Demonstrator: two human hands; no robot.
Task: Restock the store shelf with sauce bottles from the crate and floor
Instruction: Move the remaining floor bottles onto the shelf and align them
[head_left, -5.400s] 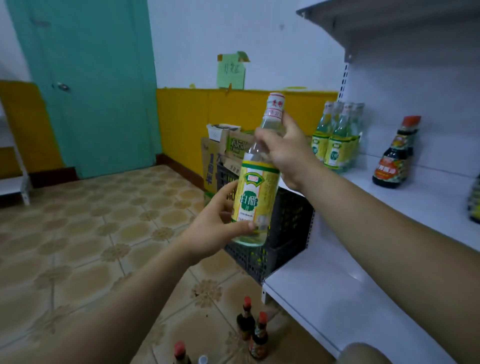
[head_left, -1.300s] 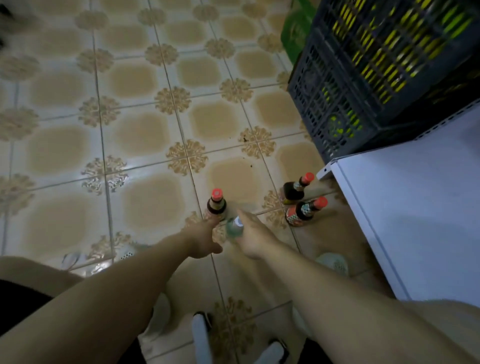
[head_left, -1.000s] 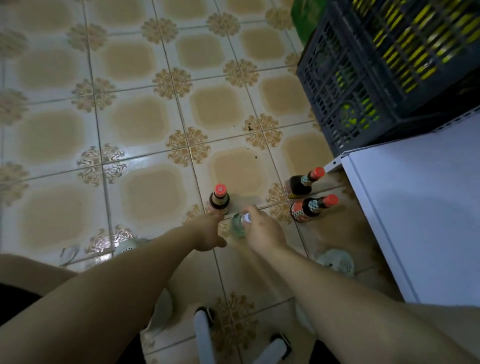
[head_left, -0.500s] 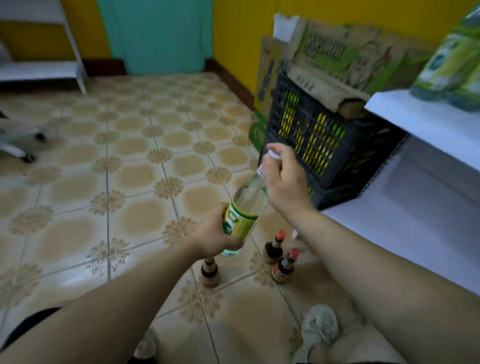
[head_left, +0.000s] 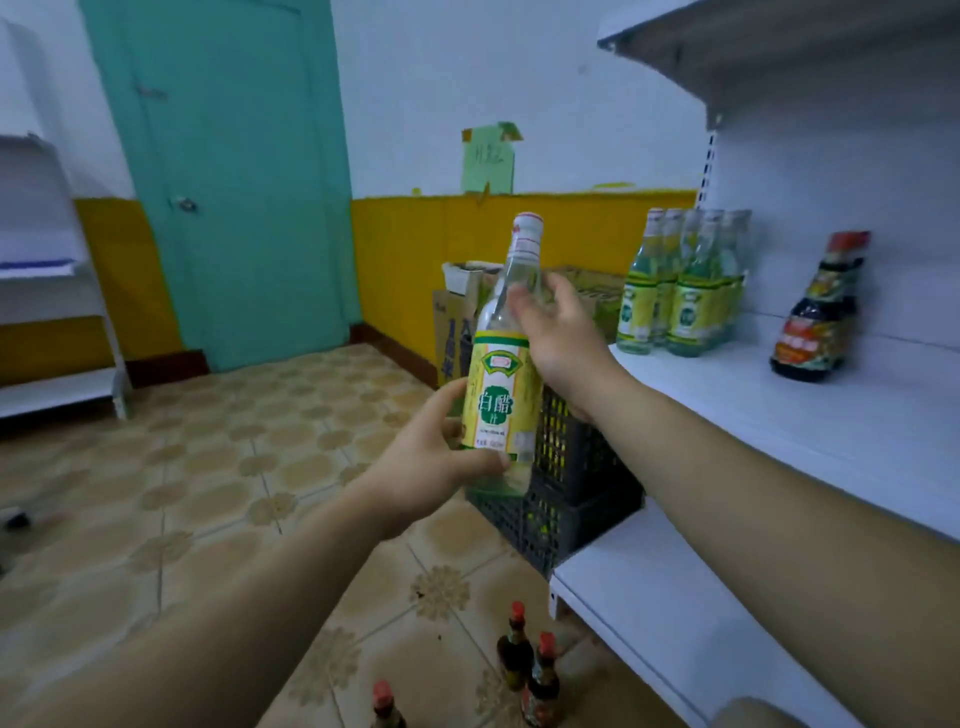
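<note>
Change since earlier frames: vinegar bottle (head_left: 503, 358) is now up off the floor at shelf height, upright; view is raised from the tiles to the shelf.
Shelf (head_left: 810, 415): white, landmark; middle board carries a cluster of matching vinegar bottles (head_left: 680, 283) at its far end and a dark sauce bottle (head_left: 821, 312) nearer along it.
Crate (head_left: 566, 478): dark plastic, on the floor against the shelf's left end, below the middle board.
Held bottle position: just left of the shelf's front edge, above the crate, not yet over the board.
Left hand (head_left: 436, 462): closed round the bottle's base, fingers curled under the label.
Right hand (head_left: 558, 338): fingers loosely wrapped on the shoulder, below the neck; half-closed grip.
Floor bottles (head_left: 527, 670): three small red-capped ones, beside the shelf's foot.
Handling (judgement): clear rigid bottle, probably glass, full, so weighty, smooth, breakable; support base, steady at shoulder, not by cap.
</note>
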